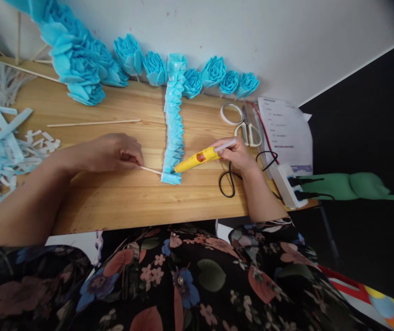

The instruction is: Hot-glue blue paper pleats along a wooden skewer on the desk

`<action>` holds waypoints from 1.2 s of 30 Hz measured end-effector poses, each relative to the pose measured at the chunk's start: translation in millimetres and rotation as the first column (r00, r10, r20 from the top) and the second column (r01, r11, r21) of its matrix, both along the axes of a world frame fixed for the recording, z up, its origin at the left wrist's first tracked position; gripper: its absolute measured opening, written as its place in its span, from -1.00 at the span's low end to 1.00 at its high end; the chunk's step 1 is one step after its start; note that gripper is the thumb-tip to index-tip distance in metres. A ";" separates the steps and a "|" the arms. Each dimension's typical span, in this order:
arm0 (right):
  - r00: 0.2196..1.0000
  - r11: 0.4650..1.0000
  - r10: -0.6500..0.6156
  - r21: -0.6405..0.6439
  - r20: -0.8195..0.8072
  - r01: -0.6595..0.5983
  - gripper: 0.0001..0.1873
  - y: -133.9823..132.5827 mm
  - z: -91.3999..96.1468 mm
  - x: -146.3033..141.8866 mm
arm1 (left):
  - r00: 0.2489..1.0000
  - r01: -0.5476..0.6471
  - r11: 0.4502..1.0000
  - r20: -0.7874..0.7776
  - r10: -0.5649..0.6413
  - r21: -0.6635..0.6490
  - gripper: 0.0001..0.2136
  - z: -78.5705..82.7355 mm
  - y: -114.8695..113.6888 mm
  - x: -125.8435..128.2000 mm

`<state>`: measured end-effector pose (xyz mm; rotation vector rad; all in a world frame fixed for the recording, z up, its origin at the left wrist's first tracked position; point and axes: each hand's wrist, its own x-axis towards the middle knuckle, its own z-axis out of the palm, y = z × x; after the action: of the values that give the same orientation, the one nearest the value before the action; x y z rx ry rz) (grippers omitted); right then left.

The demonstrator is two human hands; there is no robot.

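pale wood is shown by the table (131, 209), which is backed by a light wall (269, 46). a little in from the near edge, about midway along it, the near end of a pleated blue strip (174, 124) is met by the tip of a thin stick (151, 170). the strip is laid out toward the far edge; it is judged light, soft and easily crushed, best taken by its flat near end, clear of the folds. the stick is judged stiff, light and easily snapped, best gripped along its bare shaft. its outer part is pinched by the left hand (121, 152), thumb and fingers drawn close together. a yellow glue gun (197, 160) is held in the right hand (236, 154), its nozzle aimed at the strip's near end; whether contact is made cannot be told. farther off, a second stick (93, 123) is laid left of the strip, while scissors (247, 123) and a tape roll (222, 115) are placed toward the right edge. along the far edge, blue flowers (214, 71) are lined up by the wall.
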<state>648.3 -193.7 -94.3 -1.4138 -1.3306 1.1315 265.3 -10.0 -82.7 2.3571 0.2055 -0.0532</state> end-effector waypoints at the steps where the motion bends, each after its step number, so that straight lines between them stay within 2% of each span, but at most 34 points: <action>1: 1.000 1.000 -0.027 0.005 -0.011 0.028 -0.57 -0.2 -1.5 1.1 | 1.000 0.001 1.000 0.005 -0.001 0.001 -0.59 -0.1 -0.3 -0.2; 4: 0.991 0.992 -0.119 0.039 -0.063 0.121 -0.51 0.1 -6.5 3.2 | 1.000 0.004 1.000 0.001 -0.004 0.008 -0.62 0.0 -1.0 -0.7; 7: 0.986 0.989 -0.142 0.035 -0.086 0.146 -0.46 1.3 -9.1 2.0 | 1.000 -0.004 1.000 -0.011 0.005 0.016 -0.62 0.4 -1.3 -0.7; 13: 1.000 1.000 0.007 0.017 0.015 -0.007 -0.50 2.2 -3.2 -4.1 | 1.000 -0.001 1.000 -0.018 0.001 0.001 -0.65 -1.3 0.2 0.7; 22: 0.987 0.993 0.107 0.043 0.123 -0.114 -0.35 1.3 10.7 -6.0 | 1.000 -0.007 1.000 -0.008 0.007 0.007 -0.69 -4.5 2.6 -1.1; 24: 0.991 0.994 0.077 0.065 0.113 -0.085 -0.35 1.6 12.1 -6.6 | 1.000 -0.005 1.000 -0.004 0.005 0.014 -0.69 -3.3 2.2 -0.9; 29: 0.997 0.990 -0.078 0.113 -0.015 0.079 -0.38 2.2 7.3 -4.2 | 1.000 0.000 1.000 0.010 0.000 0.010 -0.69 -0.3 0.8 -0.6; 32: 0.995 0.988 -0.090 0.119 -0.033 0.093 -0.41 2.2 1.8 -3.4 | 1.000 0.003 1.000 0.021 -0.003 0.008 -0.67 -1.4 1.3 -0.6; 36: 0.996 0.994 -0.084 0.066 -0.009 0.084 -0.43 2.8 -1.4 -7.7 | 0.999 0.005 1.000 0.038 -0.005 0.012 -0.65 -3.5 2.2 -0.6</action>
<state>640.6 -190.9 -95.7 -1.4039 -1.2808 1.0263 264.8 -7.8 -86.2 2.3688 0.1818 -0.0099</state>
